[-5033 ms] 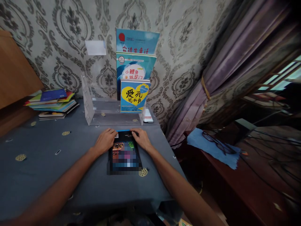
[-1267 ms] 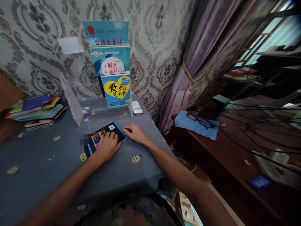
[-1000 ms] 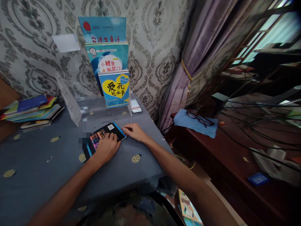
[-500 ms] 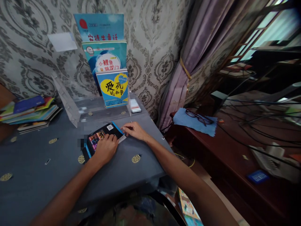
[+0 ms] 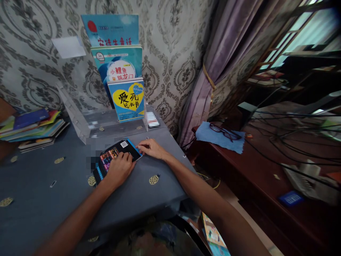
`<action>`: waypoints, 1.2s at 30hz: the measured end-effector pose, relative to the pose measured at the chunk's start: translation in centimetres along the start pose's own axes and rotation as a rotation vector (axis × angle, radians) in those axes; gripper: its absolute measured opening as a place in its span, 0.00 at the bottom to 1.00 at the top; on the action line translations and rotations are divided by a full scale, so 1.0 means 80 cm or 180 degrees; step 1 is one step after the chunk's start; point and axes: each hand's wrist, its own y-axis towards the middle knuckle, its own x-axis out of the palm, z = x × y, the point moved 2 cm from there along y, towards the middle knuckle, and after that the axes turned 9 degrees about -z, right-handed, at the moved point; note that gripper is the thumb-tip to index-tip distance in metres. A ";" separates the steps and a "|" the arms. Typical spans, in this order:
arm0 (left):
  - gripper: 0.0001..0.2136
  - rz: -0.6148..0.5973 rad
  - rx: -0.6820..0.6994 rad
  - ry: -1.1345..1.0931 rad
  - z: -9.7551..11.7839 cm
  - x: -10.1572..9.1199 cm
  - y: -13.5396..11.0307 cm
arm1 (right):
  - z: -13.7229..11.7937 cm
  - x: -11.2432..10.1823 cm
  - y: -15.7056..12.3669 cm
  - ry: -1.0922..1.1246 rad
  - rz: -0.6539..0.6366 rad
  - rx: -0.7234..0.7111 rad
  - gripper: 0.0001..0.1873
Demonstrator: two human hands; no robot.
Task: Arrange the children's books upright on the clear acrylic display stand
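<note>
A black book (image 5: 124,151) with blue edges lies on the grey tablecloth, its barcode side facing up. My left hand (image 5: 121,169) rests across its front part, fingers laid over the cover. At the book's right edge is my right hand (image 5: 151,148), with thumb and fingertips pinched at the blue border. Behind the book stands a clear acrylic rack (image 5: 114,131). Upright in it are a blue book with a yellow heart (image 5: 130,99), a teal book (image 5: 115,57) and a taller blue book (image 5: 112,30).
Several stacked books (image 5: 34,124) lie at the table's left. A wine-red desk (image 5: 255,170) on the right holds glasses (image 5: 225,132) on a blue cloth (image 5: 206,132), tangled cables and a telephone (image 5: 303,181). A purple curtain (image 5: 221,49) hangs between. Below the table are more books (image 5: 213,231).
The pale page edge that showed at the book's lower right corner is now mostly covered. My right hand has barely shifted, and my left hand stays on the cover.
</note>
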 end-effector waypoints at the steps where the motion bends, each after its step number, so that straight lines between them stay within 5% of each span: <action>1: 0.15 -0.0020 -0.0004 0.0000 0.000 -0.001 0.000 | 0.000 0.000 0.000 -0.0011 -0.0003 0.0005 0.15; 36: 0.17 -0.0114 0.0021 -0.0105 -0.002 -0.014 0.000 | -0.018 -0.009 -0.004 0.0352 0.0089 -0.0064 0.18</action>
